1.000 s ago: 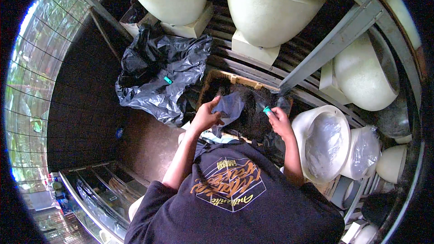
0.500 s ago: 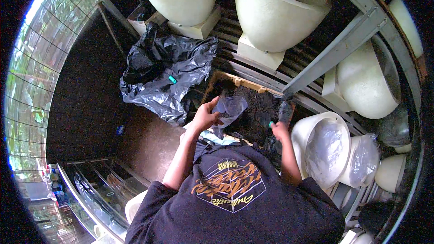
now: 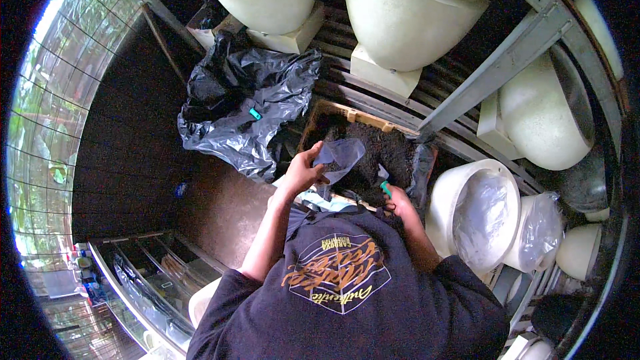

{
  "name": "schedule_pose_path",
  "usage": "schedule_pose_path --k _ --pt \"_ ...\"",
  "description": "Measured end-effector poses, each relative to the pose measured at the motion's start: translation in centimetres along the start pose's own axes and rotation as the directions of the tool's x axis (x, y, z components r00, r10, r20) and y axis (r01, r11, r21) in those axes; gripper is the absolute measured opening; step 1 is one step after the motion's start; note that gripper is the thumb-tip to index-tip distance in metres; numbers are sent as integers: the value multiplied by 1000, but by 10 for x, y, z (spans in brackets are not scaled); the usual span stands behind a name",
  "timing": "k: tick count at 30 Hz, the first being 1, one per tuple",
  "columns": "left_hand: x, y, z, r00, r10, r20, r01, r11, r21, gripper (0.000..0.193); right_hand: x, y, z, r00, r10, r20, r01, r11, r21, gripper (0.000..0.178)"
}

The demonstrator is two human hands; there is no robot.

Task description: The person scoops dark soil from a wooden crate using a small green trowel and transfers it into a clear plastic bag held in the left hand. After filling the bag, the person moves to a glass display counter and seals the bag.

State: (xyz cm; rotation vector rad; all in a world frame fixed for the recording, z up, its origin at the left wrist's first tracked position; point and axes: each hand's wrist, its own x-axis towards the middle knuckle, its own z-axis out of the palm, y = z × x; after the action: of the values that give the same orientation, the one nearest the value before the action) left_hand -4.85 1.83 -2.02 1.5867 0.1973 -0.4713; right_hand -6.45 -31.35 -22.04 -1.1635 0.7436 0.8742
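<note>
nearest is the dark t-shirt (image 3: 407, 313) of the person, printed on the back in orange, yellow and white. the left hand (image 3: 303, 172) is partly curled, thumb and fingers pinched on the near edge of a clear plastic bag (image 3: 343, 160), which flares open toward the right. the right hand (image 3: 399, 201) is closed around the teal handle of a small trowel (image 3: 385, 188), its pale blade pointing away from the person, over dark soil (image 3: 393, 150); whether the blade touches the soil i cannot tell. the soil fills a tan plastic crate (image 3: 365, 118), and the bag is above its left half. just right of the crate, a cream rounded pot (image 3: 440, 210) lies tilted with clear plastic film (image 3: 481, 210) in its mouth. left of the crate is a crumpled black plastic sheet (image 3: 223, 120) with a small teal object (image 3: 255, 114) on top. beyond, two large cream planters (image 3: 263, 0) (image 3: 407, 20) stand on square bases on a slatted rack (image 3: 333, 80), beside a slanting grey metal beam (image 3: 493, 73).
</note>
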Motion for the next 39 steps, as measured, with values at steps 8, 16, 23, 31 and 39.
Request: schedule_pose_path --k 8,16,23,31,39 --pt "16 -9 6 995 96 8 -96 995 -10 66 -121 -104 50 885 -463 41 461 860 -220 17" --pt "15 14 3 998 53 32 -54 998 44 66 -141 -144 78 503 -841 199 803 370 -468 17" --pt "6 5 -5 1000 1 -17 0 999 43 68 -40 -83 -14 694 -715 -87 364 452 -815 31" --pt "9 -36 -15 989 148 -4 -145 974 173 66 69 4 -20 994 -25 -106 -13 937 -350 31" --pt "-18 -22 -14 999 29 -45 -22 990 137 63 105 4 33 981 84 -174 -113 979 -170 31"
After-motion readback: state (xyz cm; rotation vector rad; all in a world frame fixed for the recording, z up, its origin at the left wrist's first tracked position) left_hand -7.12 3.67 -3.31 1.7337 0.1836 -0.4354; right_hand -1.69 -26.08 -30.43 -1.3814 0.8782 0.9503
